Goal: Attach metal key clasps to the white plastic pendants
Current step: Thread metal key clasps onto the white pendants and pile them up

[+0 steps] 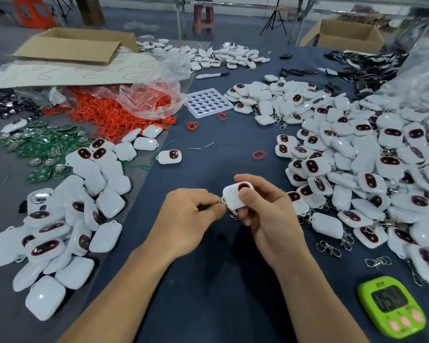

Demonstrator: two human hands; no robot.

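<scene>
Lime-green timer (391, 306) lies nearest me on the bench (208, 280), at right. Above the bench centre, my right hand (268, 214) has its grip curled round one white pendant (234, 196), thumb on its face. My left hand (191, 214) sets its grip as a pinch on the metal clasp (234, 215) at the pendant's lower corner. Loose clasps (328, 247) lie just right. Pendant piles (60, 231) flank both sides; the right pile carries clasps. Farther: red rings (114, 112), a white tray (207, 102), a cardboard box (74, 44).

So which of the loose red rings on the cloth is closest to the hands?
The red ring lying alone beside the right pile of pendants; the other two rings sit farther off, by the white holed tray.
</scene>
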